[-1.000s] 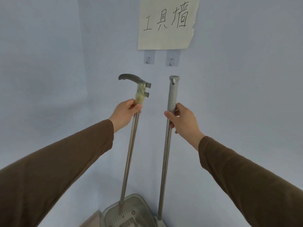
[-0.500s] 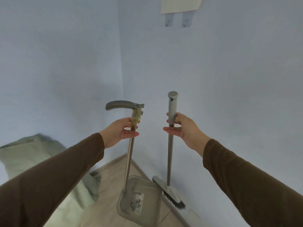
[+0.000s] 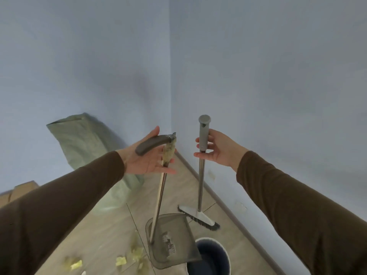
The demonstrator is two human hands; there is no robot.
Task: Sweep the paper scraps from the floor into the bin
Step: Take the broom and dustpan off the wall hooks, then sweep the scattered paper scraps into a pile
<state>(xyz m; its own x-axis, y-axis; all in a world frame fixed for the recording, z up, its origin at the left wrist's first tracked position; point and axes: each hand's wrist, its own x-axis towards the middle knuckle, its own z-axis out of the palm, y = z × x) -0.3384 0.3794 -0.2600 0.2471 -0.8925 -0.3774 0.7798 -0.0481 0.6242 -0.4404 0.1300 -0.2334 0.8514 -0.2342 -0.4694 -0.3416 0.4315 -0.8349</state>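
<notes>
My left hand (image 3: 146, 158) holds the long metal shaft of the grey dustpan (image 3: 170, 245) just under its curved dark handle, fingers loosely wrapped. The pan hangs over the wooden floor, partly in front of the dark bin (image 3: 213, 257). My right hand (image 3: 217, 150) grips the grey top of the broom (image 3: 200, 181); its brush head (image 3: 198, 217) is near the floor beside the baseboard. Yellow paper scraps (image 3: 121, 261) lie scattered on the floor at the lower left of the pan.
Two pale blue walls meet in a corner straight ahead. A green woven sack (image 3: 83, 143) leans against the left wall. A cardboard box (image 3: 17, 191) sits at the left edge. A grey baseboard (image 3: 228, 211) runs along the right wall.
My view has tilted down from the wall hooks to the floor. Both tools have come away from the wall and lower; the bin and scraps have come into sight.
</notes>
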